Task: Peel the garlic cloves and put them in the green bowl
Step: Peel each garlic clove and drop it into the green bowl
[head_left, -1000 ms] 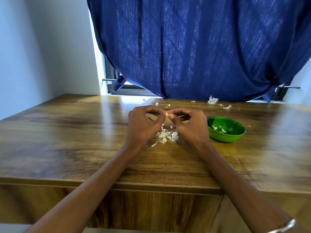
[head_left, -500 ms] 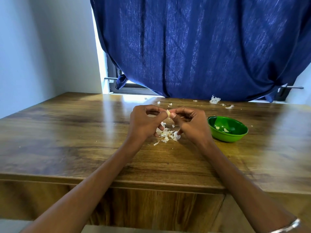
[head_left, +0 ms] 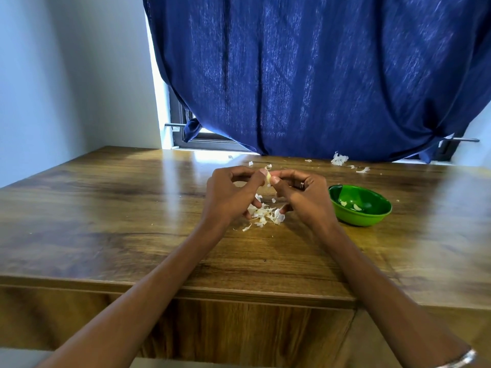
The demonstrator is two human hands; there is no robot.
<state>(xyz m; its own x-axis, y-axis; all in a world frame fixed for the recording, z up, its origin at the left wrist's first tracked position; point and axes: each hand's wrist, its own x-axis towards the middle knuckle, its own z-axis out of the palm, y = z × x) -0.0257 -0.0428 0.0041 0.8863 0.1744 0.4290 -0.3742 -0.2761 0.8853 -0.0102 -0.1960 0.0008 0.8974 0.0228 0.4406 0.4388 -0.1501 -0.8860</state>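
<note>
From the head view, the left hand [head_left: 231,197] and right hand [head_left: 305,195] both pinch one garlic clove [head_left: 268,178] above the peel pile [head_left: 264,216] mid-tabletop, so skins fall there; the green bowl [head_left: 372,219] waits near the right edge.

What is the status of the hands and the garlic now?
Left hand and right hand pinch one garlic clove. Green bowl holds two pieces. Nothing in the way.
</note>
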